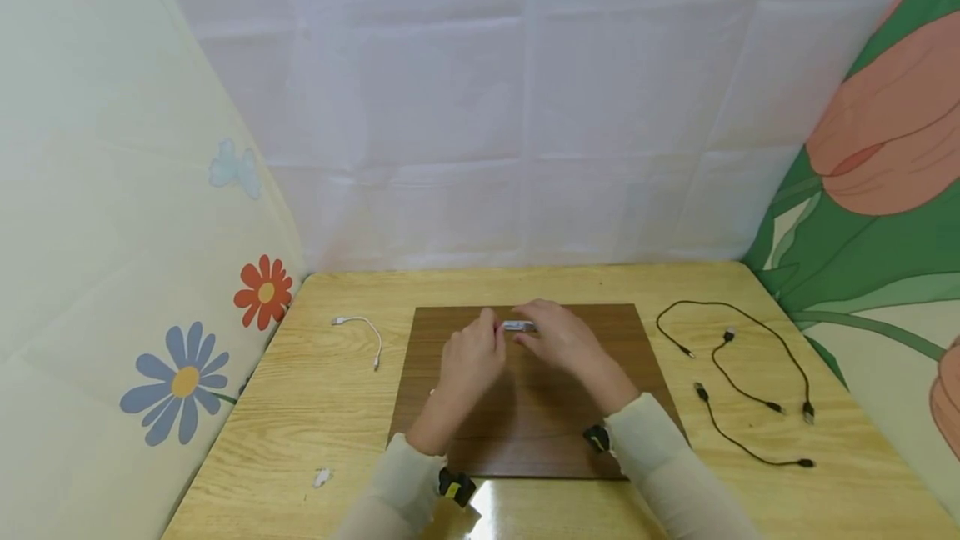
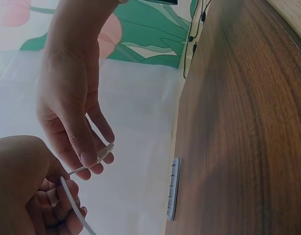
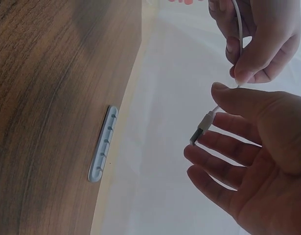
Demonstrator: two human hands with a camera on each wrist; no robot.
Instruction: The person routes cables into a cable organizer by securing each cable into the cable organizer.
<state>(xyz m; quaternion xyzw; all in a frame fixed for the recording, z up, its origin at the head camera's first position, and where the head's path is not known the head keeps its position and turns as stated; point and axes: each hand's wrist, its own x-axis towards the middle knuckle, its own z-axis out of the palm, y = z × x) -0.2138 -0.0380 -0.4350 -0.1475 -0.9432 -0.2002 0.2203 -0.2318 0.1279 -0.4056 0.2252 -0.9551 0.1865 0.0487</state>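
Note:
My left hand (image 1: 472, 354) pinches a thin white USB cable (image 3: 240, 24) between thumb and fingers, close behind its plug. My right hand (image 1: 564, 338) is beside it with fingers loosely extended. The white USB plug (image 3: 204, 126) with a metal end lies against those fingers, and in the right wrist view the thumb stands apart from them. Past the hands, a grey cable holder strip (image 3: 103, 144) with several slots sits near the far edge of the brown wooden board (image 1: 555, 432). Between the hands in the head view, part of this strip shows.
A short white cable (image 1: 371, 327) lies on the table (image 1: 270, 407) to the left. Three black cables (image 1: 738, 444) are spread out on the right. A small white scrap (image 1: 322, 477) lies near the front left. A white cloth (image 1: 435, 107) hangs behind the table.

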